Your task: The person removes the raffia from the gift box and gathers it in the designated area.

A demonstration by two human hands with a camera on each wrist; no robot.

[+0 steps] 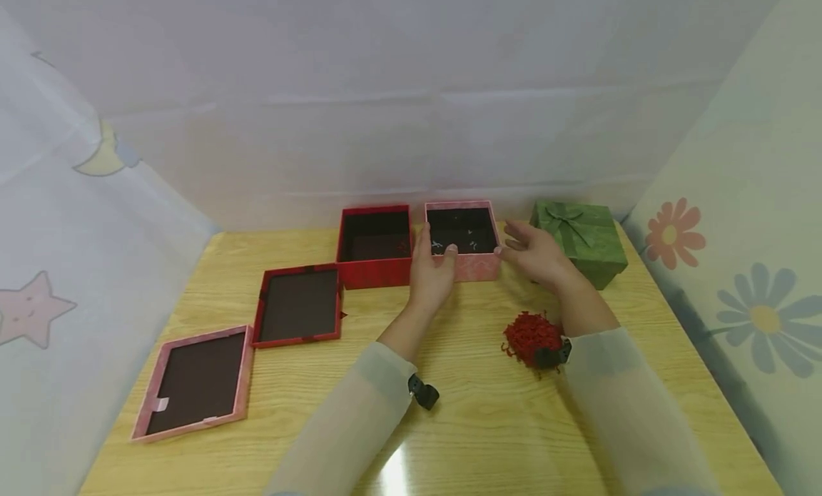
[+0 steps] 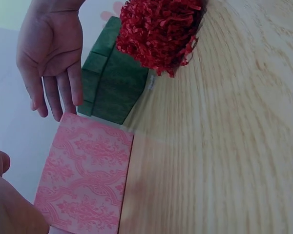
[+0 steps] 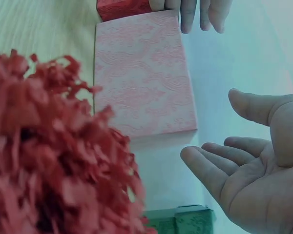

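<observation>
A pink patterned box base (image 1: 477, 267), without its lid, stands near the back wall with a few pale shreds on its dark inside. My left hand (image 1: 432, 271) lies at its left side with fingers extended, the thumb by the front rim; in the right wrist view those fingers (image 3: 188, 14) reach past the box's edge. At the opposite side is my right hand (image 1: 539, 257), fingers spread and holding nothing, as its bare palm (image 3: 259, 180) shows. Under the right wrist sits a pile of red shredded paper (image 1: 531, 333).
Left of the pink box stands a red open box (image 1: 375, 273). A green box with a bow (image 1: 594, 243) stands at the back right. The red lid (image 1: 300, 305) and the pink lid (image 1: 195, 382) lie inside-up on the wooden table (image 1: 469, 424).
</observation>
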